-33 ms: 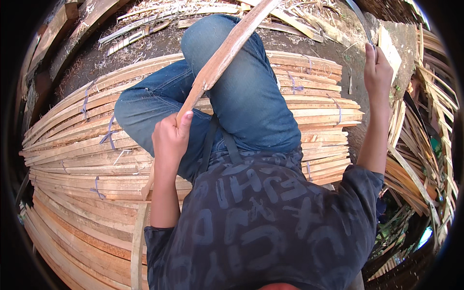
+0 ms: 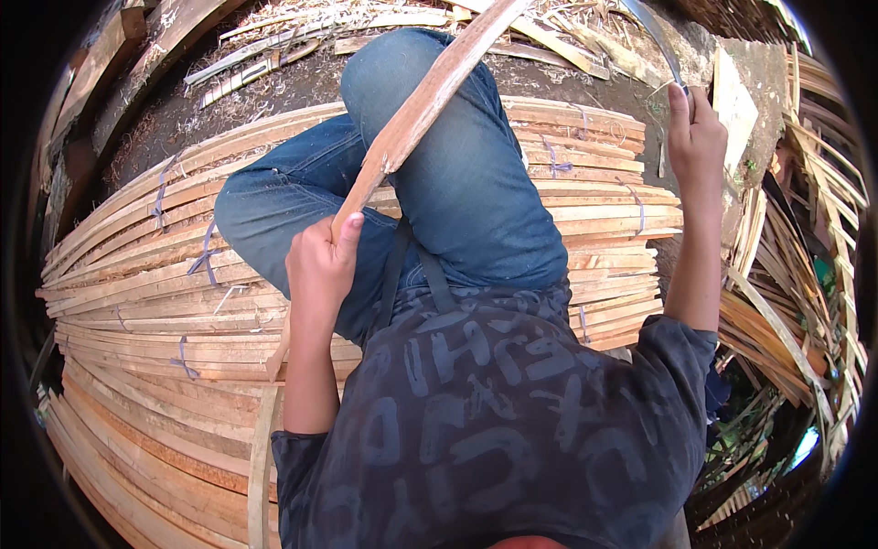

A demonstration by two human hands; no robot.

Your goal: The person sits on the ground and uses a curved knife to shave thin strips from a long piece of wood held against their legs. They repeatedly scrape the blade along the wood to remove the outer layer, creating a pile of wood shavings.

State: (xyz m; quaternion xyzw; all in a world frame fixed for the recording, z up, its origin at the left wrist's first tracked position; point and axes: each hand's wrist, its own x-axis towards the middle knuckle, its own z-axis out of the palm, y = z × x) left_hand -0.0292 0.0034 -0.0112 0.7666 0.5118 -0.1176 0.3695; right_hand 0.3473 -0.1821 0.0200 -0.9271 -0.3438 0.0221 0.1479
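A long, rough wooden strip [image 2: 416,114] slants up and to the right across my raised knee, its far end running out at the top edge. My left hand [image 2: 320,261] is closed around the strip, thumb along its upper side, and the strip's lower end shows beside my forearm. Out to the right, my right hand [image 2: 698,128] grips a machete-like knife; its handle is mostly hidden in my fist. The curved metal blade [image 2: 660,38] points up and left, apart from the strip.
I sit cross-legged on bundled wooden slats [image 2: 594,220] tied with purple string. More long slats [image 2: 155,457] lie at the lower left. Offcuts and shavings [image 2: 585,55] cover the ground ahead. A heap of thin strips [image 2: 777,339] stands at the right, and dark beams [image 2: 101,101] at the far left.
My right hand has moved a little to the left with the knife, and the blade has shifted left towards the strip. My left hand and the strip have hardly moved.
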